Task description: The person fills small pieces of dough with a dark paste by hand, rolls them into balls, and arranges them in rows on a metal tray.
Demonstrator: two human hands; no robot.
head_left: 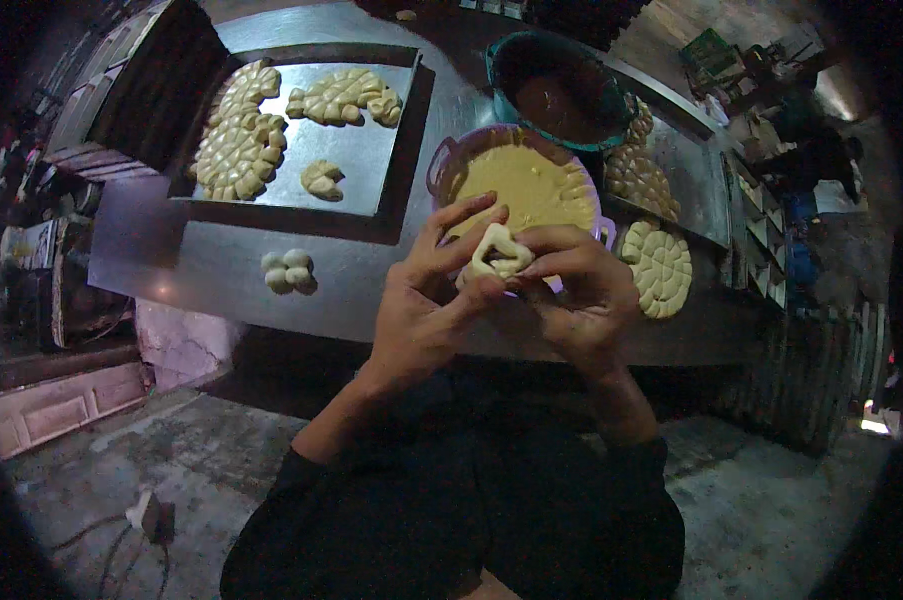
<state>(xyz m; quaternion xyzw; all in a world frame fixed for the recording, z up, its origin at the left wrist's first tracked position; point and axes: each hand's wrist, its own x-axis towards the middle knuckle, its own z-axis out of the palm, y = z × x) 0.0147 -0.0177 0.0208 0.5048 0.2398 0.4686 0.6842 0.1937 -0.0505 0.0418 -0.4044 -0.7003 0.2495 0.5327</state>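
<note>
Reaching in from the near edge in the head view, both forearms are angled inward, with the wrists raised so that the hands are brought close together over the near edge of the table (361, 300). The left hand (423, 305) is turned with its back to the left, its thumb laid along the near side and its fingers curved over toward the far right. The right hand (583, 300) is bent inward from the right, its fingers pointed left. A small piece of pale dough (501, 265) is held between the fingertips of both hands, so neither hand is spread wide. The dough is opened into a hollow, roughly angular cup; its mouth is faced upward, toward the camera. Its length and width look nearly alike, so a long axis cannot be told with certainty.

Just beyond the hands, a purple basin (438, 168) is filled with a yellow mixture (521, 180), partly hidden by the fingers. To the left, a cluster of dough balls (288, 271) is set on the table, nearer than a metal tray (306, 135). To the right, a scored dough round (658, 268) is seen.
</note>
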